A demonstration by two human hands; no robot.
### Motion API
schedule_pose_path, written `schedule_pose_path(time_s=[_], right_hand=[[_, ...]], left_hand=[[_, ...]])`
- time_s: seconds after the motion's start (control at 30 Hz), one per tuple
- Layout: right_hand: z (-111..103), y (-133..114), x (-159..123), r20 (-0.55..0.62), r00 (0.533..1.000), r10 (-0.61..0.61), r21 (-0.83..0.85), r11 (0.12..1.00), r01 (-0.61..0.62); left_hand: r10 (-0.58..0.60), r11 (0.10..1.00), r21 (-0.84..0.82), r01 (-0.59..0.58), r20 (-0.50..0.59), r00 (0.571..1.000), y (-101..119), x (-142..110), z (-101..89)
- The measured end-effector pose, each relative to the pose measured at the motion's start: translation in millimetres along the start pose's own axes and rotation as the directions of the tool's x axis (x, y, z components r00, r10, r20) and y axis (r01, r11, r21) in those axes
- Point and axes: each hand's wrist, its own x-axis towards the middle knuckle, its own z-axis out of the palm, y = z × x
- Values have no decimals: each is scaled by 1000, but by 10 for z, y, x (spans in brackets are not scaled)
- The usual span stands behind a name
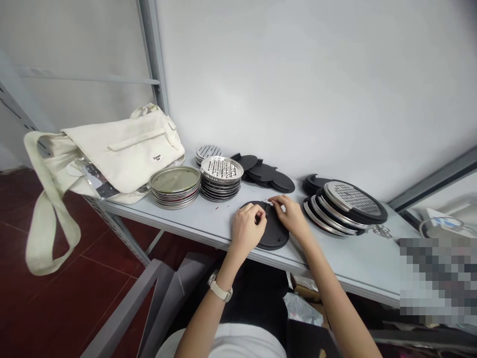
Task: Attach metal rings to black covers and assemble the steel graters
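Observation:
A round black disc [274,232] lies flat on the grey shelf [208,219] near its front edge. My left hand [248,226] rests on the disc's left side with fingers curled, pinching a small silvery piece [267,203] at the disc's far rim. My right hand [288,211] is closed on the same small piece from the right. A watch sits on my left wrist.
Stacks of metal lids [175,186] and perforated metal discs [221,177] stand left of the hands. Loose black discs [264,174] lie behind. An overlapping stack of black-rimmed perforated discs [345,206] sits right. A cream canvas bag [112,154] lies at the shelf's left end.

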Motion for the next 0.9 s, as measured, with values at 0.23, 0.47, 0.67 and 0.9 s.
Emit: schedule_pose_path(time_s=[0.23,0.47,0.67,0.9], right_hand=[[-3,15,9,11,1000,11,-40,999,-11],[17,36,9,34,999,-13,-39,999,14],[31,74,9,32,999,-40,-37,998,41],[28,70,9,28,999,-37,-30,999,38]], left_hand=[[-17,1000,2,17,16,1000,8,7,-3],[4,1000,-2,-4,4,1000,0,5,1],[-7,1000,3,7,20,1000,10,13,0],[-2,1000,4,2,12,1000,8,20,3]])
